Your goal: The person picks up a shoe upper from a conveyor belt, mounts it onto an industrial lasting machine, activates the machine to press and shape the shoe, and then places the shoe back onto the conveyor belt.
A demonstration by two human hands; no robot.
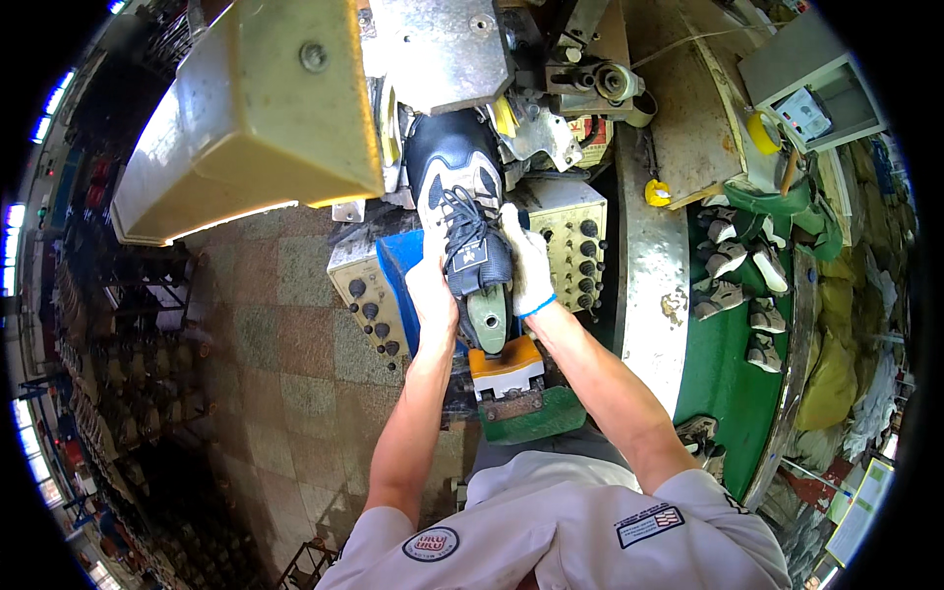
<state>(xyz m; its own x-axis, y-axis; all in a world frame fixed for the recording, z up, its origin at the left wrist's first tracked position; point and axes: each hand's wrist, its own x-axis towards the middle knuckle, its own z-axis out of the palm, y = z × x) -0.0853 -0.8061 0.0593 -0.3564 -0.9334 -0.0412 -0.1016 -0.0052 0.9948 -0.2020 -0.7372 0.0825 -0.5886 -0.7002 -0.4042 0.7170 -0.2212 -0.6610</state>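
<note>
A dark shoe upper with grey patches and dark laces [458, 202] sits on a green last [489, 317], its toe pushed into a metal machine [442, 49]. My bare left hand [431, 293] grips the shoe's left side near the heel. On the right side of the shoe rests my right hand [527, 261], in a white glove with a blue cuff, closed on it. Below the last's heel sit an orange block [504, 367] and a green pad [536, 415].
A large yellow machine housing [261, 118] overhangs at upper left. Control panels with black knobs [372, 300] flank the shoe. Several lasted shoes [737, 280] lie on a green conveyor [723, 364] at right. Racks [118, 374] line the left over a tiled floor.
</note>
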